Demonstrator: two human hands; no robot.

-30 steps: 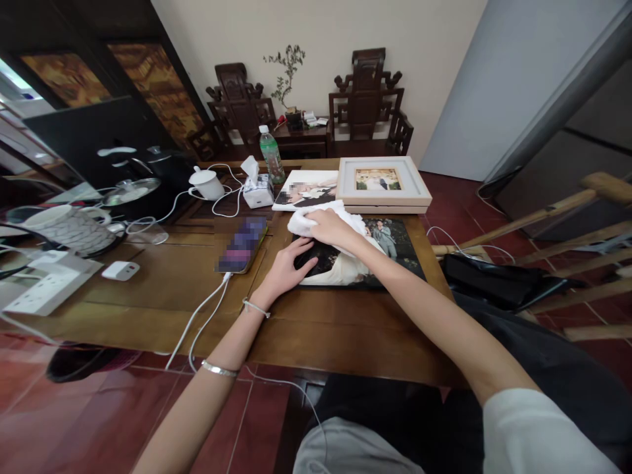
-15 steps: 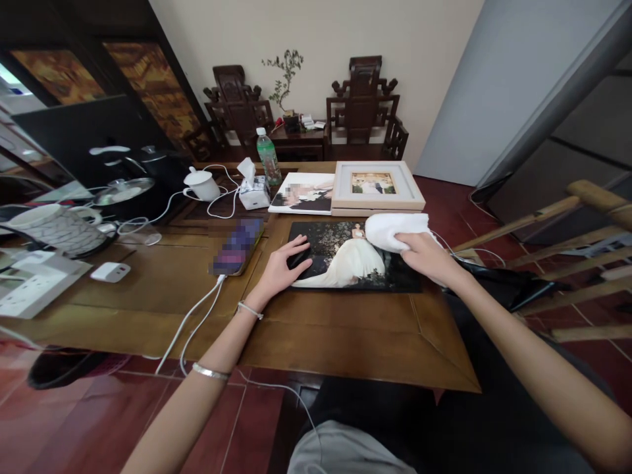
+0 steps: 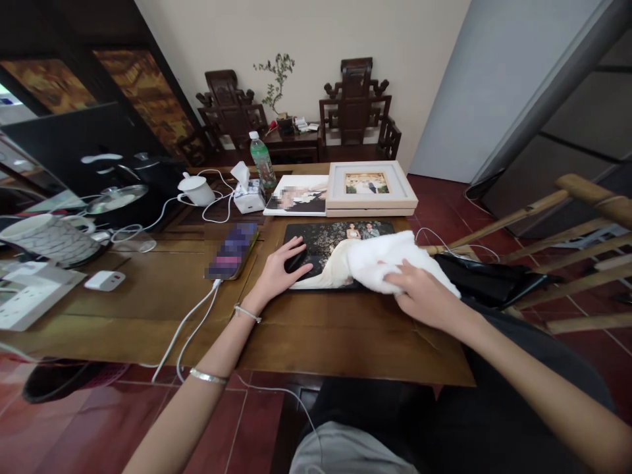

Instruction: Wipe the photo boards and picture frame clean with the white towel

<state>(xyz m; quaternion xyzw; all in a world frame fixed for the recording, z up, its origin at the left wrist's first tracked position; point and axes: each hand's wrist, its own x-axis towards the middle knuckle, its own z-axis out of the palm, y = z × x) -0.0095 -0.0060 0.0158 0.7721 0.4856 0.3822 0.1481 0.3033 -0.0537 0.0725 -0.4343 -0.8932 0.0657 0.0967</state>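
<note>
A dark wedding photo panel [image 3: 320, 245] lies flat near the front edge of the wooden table [image 3: 345, 336]. Its left end is under my left hand [image 3: 282, 268], whose fingers are spread over the surface. My right hand [image 3: 427, 296] grips a white cloth [image 3: 382, 258] and presses it on the panel's right part, covering the lower right of the picture. Just behind the panel, a framed photo [image 3: 370, 197] rests on a pale box, beside a white-edged photo panel [image 3: 296, 197].
Left of my left hand lies a phone [image 3: 234, 250] with a white cable. Further left are a charger [image 3: 105, 280], a power strip [image 3: 34, 299] and a patterned pitcher [image 3: 52, 240]. A tissue box [image 3: 248, 196], lidded cup [image 3: 196, 189] and bottle [image 3: 263, 161] stand behind. A wooden chair [image 3: 592, 197] is at right.
My right hand has moved the cloth down and toward me over the panel, uncovering a second figure at its upper right. My left hand stays on the panel's left end.
</note>
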